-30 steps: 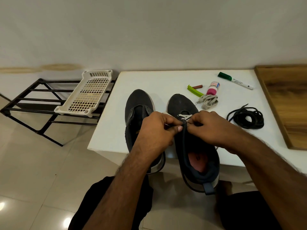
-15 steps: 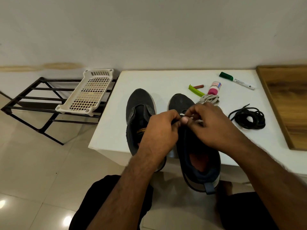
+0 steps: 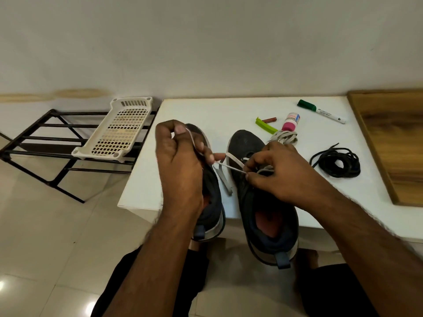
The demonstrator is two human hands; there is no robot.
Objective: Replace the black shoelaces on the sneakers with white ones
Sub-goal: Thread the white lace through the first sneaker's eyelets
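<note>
The left hand (image 3: 180,161), bunched against the right hand (image 3: 274,172) half a second ago, is now drawn up and away leftward, a flat white shoelace (image 3: 231,167) pinched in its fingers and pulled taut. The lace's other part is pinched by the right hand at the eyelets of the right dark grey mesh sneaker (image 3: 258,191) on the white tabletop (image 3: 206,110). Slack is judged taken up; lower eyelets threaded. The removed black shoelaces (image 3: 336,162) lie coiled well apart.

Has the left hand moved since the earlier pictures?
Yes. The left hand has moved left and away from the person, off the right dark sneaker, and now pulls the white flat shoelace above the left dark sneaker.
</note>
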